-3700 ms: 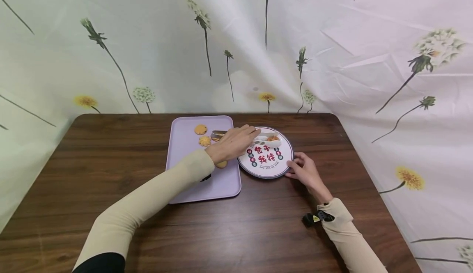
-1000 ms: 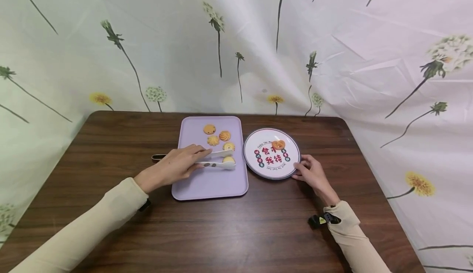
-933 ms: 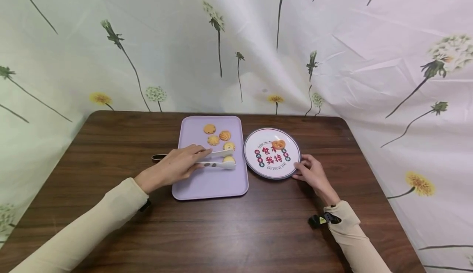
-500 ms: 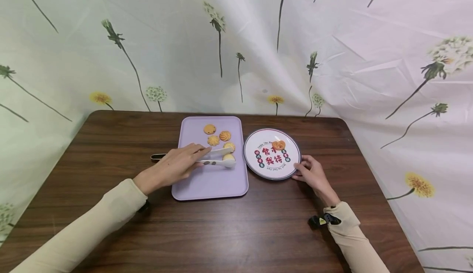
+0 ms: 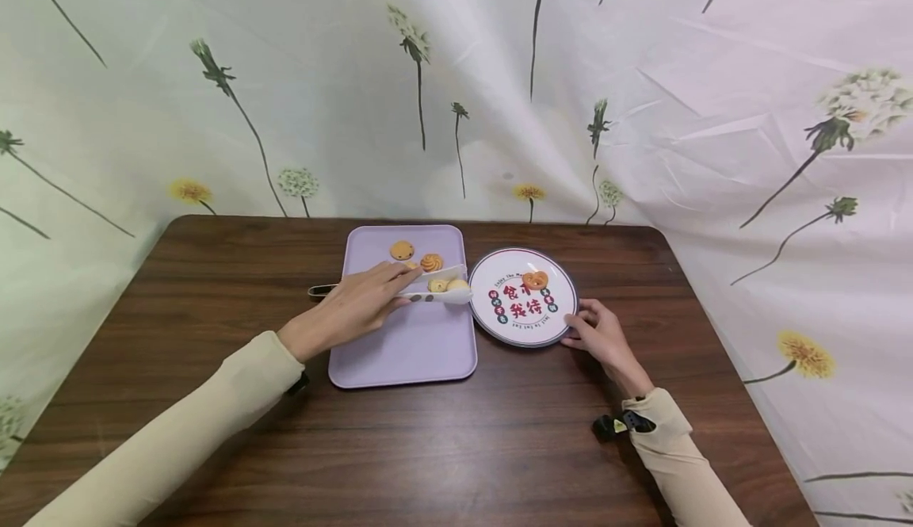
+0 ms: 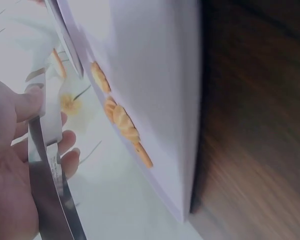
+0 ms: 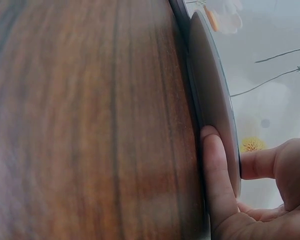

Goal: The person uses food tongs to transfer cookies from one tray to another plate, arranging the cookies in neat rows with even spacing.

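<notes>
White-tipped tongs (image 5: 455, 297) with a metal handle are in the left hand (image 5: 353, 305), thumb on one arm, fingers curled round the other. Tips pinch a pale round cookie (image 5: 459, 284); left wrist view has it clear of the surface, near the tray's plate-side edge.

Lilac tray (image 5: 406, 360) sits under the tongs. On it: a dotted cookie (image 5: 402, 250) at the far end, a swirl cookie (image 5: 431, 262) nearer, a flower-shaped cookie (image 5: 410, 265) mostly behind the fingers, and a ring cookie (image 5: 437, 285) seen between the tong arms.

Right hand (image 5: 597, 333) grips the near right rim of the white plate (image 5: 519, 257), thumb on top, a finger underneath. Plate is just beside the tray; can't tell if the rims touch. Pretzel-shaped cookie (image 5: 535, 280) lies on it, upper right, next to red and green printing.

Dark wood table (image 5: 428, 448), dandelion-print cloth (image 5: 321, 115) behind. Beige sleeves (image 5: 178, 436) on both arms.
</notes>
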Demonstrator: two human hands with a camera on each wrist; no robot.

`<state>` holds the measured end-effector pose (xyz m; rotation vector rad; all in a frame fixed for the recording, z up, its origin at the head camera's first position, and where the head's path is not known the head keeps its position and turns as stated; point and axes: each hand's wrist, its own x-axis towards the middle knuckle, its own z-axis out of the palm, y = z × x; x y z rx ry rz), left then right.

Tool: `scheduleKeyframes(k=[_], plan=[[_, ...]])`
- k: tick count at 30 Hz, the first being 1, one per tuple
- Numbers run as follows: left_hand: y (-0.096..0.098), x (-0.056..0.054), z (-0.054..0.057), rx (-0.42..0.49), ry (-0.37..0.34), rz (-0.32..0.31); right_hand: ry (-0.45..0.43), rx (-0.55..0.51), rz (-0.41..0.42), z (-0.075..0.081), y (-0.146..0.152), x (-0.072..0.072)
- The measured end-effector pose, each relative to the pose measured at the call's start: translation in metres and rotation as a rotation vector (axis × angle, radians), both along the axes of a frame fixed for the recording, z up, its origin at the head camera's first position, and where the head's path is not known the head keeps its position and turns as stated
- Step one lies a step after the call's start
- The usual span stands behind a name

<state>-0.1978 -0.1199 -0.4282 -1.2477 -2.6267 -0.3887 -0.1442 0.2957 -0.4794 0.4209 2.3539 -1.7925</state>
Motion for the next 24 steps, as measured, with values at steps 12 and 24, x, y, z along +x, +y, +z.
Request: scheduleKeyframes(k=[12, 24], plan=[[0.042, -0.021, 0.001, -0.020, -0.050, -0.016, 0.022, 0.014, 0.016, -0.001, 0.002, 0.001], [0.081, -0.040, -0.006, -0.103, -0.070, -0.047, 0.011, 0.001, -0.009, -0.001, 0.000, 0.000]])
